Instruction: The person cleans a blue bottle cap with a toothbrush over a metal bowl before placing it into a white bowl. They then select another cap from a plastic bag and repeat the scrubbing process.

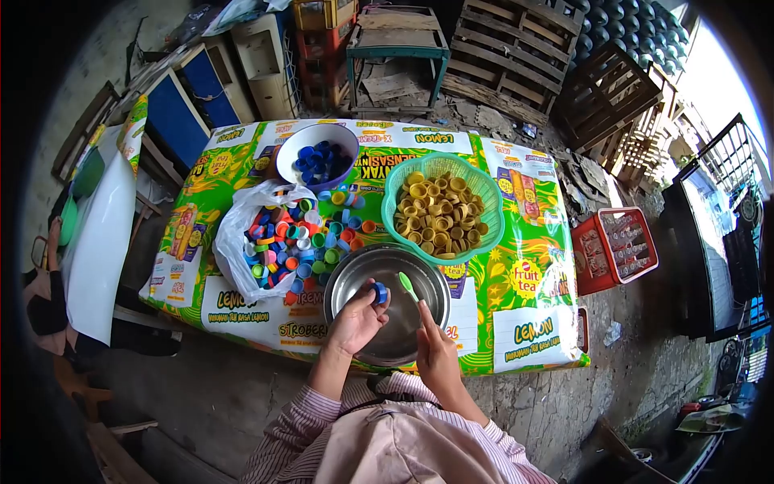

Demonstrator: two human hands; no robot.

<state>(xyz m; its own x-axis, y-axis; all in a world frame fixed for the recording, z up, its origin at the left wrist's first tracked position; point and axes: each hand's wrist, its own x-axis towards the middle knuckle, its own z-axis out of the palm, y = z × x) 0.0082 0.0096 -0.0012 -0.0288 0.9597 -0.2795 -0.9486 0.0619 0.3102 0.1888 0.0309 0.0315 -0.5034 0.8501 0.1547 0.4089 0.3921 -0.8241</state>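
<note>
My left hand (360, 321) pinches a blue bottle cap (379, 293) between thumb and fingers, over the left side of a steel bowl (330, 302). My right hand (436, 353) is closed round a slim light-green tool (405, 281) with a rounded end; its exact kind is too small to tell. That end points up and left, above the bowl's right half. Behind the bowl, a scalloped green basket (390, 198) holds many yellow caps (439, 214). To the left, mixed coloured caps (282, 238) spill from a white plastic bag (230, 242).
A white-and-purple bowl (288, 155) with dark blue caps stands at the back of the table (528, 323), which has a printed cover. A red bottle crate (592, 278) sits on the floor at right. Wooden pallets (516, 48) lean behind. Another person's arm (55, 250) shows far left.
</note>
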